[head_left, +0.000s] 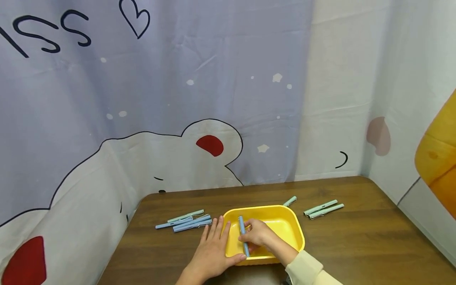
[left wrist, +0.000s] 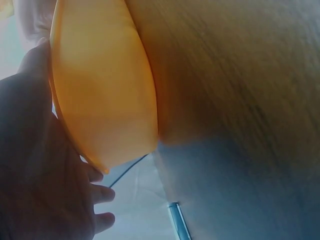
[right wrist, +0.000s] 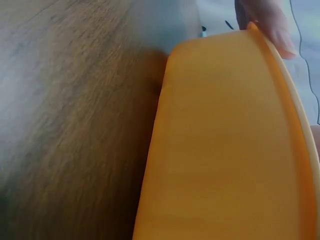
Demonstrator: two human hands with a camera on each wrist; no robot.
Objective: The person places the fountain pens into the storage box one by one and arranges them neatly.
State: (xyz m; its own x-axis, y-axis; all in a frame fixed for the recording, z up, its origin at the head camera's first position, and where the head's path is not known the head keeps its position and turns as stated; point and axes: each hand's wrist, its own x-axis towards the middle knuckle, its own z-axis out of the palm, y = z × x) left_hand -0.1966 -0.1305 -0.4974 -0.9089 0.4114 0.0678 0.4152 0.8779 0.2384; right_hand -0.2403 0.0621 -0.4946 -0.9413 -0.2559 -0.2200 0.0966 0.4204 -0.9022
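A yellow plastic box [head_left: 285,247] stands on the table in the head view, and its outer wall [left wrist: 105,75] fills much of the left wrist view. My right hand [head_left: 259,234] reaches over the near side and pinches a blue pen [head_left: 242,229] inside the box, near its left wall. Straight-fingered, my left hand [head_left: 212,253] rests against the box's left rim, thumb at the near left corner. To the left lie several blue pens [head_left: 192,225] and a pale green pen [head_left: 185,215]. The right wrist view shows the box's outer wall [right wrist: 220,135].
Two pale green pens [head_left: 323,209] lie to the right of the box. Another green pen [head_left: 290,201] sits behind its far rim, partly hidden. A printed curtain [head_left: 249,99] hangs behind the brown wooden table [head_left: 363,233].
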